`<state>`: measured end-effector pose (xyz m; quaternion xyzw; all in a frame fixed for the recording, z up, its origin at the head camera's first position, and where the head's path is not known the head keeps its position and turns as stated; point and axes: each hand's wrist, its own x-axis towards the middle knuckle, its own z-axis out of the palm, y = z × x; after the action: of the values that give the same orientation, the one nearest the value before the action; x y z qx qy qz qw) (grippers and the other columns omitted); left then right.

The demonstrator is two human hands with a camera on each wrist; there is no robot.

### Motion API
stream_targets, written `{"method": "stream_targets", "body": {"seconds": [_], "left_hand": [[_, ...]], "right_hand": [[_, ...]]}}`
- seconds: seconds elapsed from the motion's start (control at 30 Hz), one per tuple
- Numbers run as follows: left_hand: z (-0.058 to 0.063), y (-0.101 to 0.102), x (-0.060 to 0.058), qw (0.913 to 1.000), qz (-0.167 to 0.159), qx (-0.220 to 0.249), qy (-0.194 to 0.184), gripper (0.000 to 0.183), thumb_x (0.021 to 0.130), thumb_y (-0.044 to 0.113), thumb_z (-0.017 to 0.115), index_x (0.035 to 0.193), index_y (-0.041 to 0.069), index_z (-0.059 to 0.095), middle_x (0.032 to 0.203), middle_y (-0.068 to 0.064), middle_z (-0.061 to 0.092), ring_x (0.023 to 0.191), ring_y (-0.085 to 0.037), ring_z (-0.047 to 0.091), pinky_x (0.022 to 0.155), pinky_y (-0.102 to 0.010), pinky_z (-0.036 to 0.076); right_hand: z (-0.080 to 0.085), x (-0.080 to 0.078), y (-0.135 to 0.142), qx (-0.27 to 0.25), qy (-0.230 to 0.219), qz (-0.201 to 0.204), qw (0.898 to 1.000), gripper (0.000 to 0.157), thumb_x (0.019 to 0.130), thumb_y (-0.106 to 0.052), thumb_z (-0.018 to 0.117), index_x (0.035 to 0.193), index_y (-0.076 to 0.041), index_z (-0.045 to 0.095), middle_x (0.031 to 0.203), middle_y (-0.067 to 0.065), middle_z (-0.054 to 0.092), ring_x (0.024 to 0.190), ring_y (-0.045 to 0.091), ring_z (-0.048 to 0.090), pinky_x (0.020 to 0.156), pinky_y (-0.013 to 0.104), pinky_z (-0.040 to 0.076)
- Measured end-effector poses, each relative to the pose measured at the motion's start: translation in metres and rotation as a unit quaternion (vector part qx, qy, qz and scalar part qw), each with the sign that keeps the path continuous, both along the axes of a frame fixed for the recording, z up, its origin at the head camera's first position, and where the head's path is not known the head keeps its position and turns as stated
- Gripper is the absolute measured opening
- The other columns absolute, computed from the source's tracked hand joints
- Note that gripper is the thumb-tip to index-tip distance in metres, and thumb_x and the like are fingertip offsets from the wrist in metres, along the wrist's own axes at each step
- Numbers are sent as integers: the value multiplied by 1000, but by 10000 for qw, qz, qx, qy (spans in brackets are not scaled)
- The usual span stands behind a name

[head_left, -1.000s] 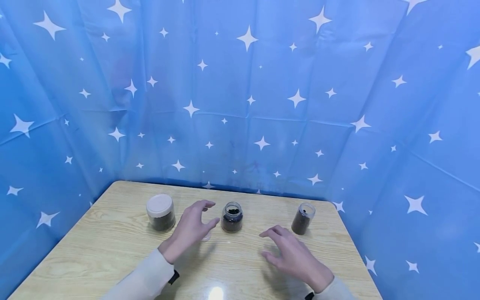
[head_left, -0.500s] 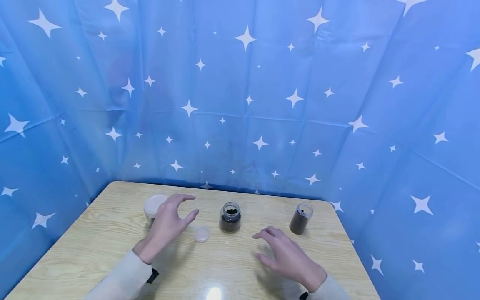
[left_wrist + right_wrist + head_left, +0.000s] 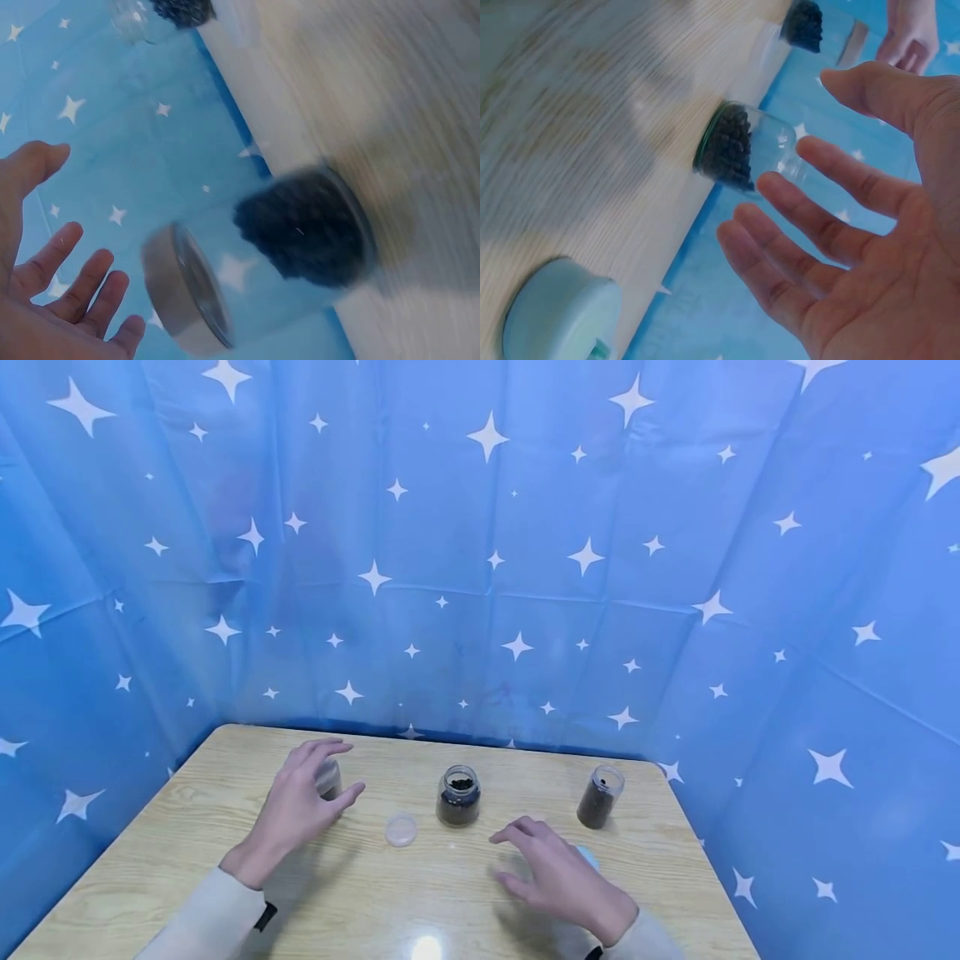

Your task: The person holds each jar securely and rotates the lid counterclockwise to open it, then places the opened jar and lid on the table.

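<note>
My left hand (image 3: 294,802) hovers by the wide clear jar (image 3: 300,229) of dark bits, its fingers spread and holding nothing. That jar has a white lid (image 3: 184,292) on; in the head view the hand hides most of it. Near the middle of the table stands a small glass jar (image 3: 458,800), uncovered, partly filled with dark bits. My right hand (image 3: 558,881) is over the table to the front right of this jar, fingers loosely bent, nothing held. A light blue lid-like round piece (image 3: 562,315) lies beside it, partly hidden in the head view.
A flat translucent round lid (image 3: 401,830) lies left of the small jar. At the right stands a taller uncovered jar (image 3: 600,799) with dark contents. The wooden table (image 3: 187,835) ends at a blue star-patterned curtain (image 3: 450,568).
My left hand has moved left, from beside the small jar to the white-lidded jar, uncovering the translucent lid. My right hand has shifted slightly left, and the light blue piece now shows.
</note>
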<state>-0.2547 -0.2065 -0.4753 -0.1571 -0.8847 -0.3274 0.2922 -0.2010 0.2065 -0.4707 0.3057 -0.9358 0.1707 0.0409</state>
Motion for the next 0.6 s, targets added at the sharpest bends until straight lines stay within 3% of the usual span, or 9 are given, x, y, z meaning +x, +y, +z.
{"method": "stream_targets", "body": {"seconds": [0.1,0.33,0.6], "left_hand": [[-2,-11,-1,9996,110,40,-258,76,87,20,104,153,6,69,156,-25,66,141,-53,62,111,-77,55],[-11,-36,-5,9908,327,199,-1299,111,85,37,107,174,7,47,165,-31,55,141,-53,61,108,-74,57],[-24,-56,-10,9813,214,401,-1872,133,80,44,110,179,-1,33,168,-36,55,147,-58,62,115,-76,55]], "right_hand": [[1,0,-3,1,-15,21,10000,41,106,-29,87,144,-16,77,140,1,76,127,25,75,102,46,69],[3,-1,-9,90,-94,70,9999,43,106,-30,86,145,-17,76,141,0,76,129,25,74,105,48,68],[5,-6,-20,95,-284,185,9994,44,108,-29,85,149,-19,75,145,-2,74,133,23,72,108,48,67]]}}
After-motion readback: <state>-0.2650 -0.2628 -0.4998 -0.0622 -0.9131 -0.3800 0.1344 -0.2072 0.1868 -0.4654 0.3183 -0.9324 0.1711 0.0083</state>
